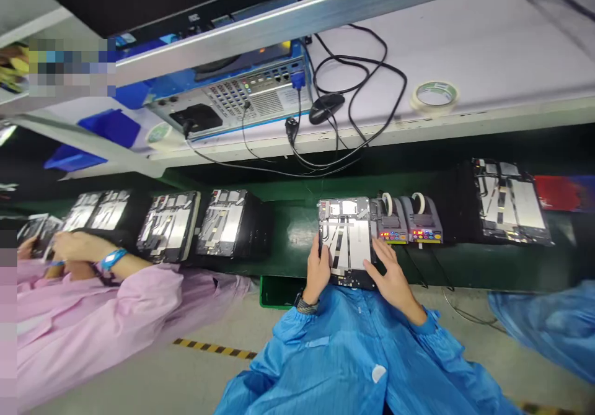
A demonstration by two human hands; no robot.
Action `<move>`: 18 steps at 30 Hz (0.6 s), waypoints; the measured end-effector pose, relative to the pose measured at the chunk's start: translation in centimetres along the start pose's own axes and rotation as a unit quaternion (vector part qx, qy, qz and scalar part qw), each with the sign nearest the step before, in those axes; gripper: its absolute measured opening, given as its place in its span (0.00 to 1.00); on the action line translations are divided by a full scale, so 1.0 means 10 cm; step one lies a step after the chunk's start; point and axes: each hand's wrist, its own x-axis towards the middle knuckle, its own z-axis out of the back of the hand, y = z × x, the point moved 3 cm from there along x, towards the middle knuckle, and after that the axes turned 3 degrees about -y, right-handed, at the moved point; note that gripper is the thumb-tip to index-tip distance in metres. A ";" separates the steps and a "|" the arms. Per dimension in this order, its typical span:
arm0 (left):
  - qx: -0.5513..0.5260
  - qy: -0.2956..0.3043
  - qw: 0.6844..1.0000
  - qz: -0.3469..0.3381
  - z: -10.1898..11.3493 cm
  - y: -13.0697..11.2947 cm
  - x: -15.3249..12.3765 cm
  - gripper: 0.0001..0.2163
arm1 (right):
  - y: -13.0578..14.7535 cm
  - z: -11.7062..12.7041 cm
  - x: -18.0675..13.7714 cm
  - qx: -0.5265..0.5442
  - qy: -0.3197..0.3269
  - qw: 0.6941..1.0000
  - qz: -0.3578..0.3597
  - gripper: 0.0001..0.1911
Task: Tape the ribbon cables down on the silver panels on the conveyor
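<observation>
An opened tablet (348, 244), its flat battery cells, ribbon strips and circuit board exposed, is upright in front of my body at the bench edge. My left hand (318, 271) holds its left edge, fingers along the side. At the right edge, my right hand (391, 279) grips it, thumb over the face and fingers along the side. Just right of the tablet stand two grey tape dispensers, one (393, 232) close to my right fingertips and another (425, 232) beside it, both with lit red displays and tape rolls on top.
Stacks of opened tablets stand left (222, 226) and right (509, 204) on the green bench (292, 229). A co-worker's pink sleeve (144, 297) is left; a blue sleeve (553, 325) is right. A computer case (237, 102), cables, mouse (326, 108) and tape roll (436, 94) occupy the shelf.
</observation>
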 end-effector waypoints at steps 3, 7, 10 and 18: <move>-0.097 -0.050 0.990 0.086 0.43 0.11 0.08 0.30 | 0.41 -0.16 0.08 0.026 0.094 0.994 0.044 0.38; -0.222 -0.071 0.960 0.155 1.15 0.47 0.33 0.36 | 0.92 -0.51 0.25 0.042 0.237 0.966 0.099 0.41; -0.219 -0.117 0.958 0.144 1.64 0.85 0.56 0.35 | 1.10 -0.64 0.32 0.045 0.293 0.947 0.125 0.39; -0.064 -0.176 0.965 0.183 1.62 1.71 1.12 0.21 | 0.50 0.13 0.32 0.097 0.195 0.976 -0.002 0.24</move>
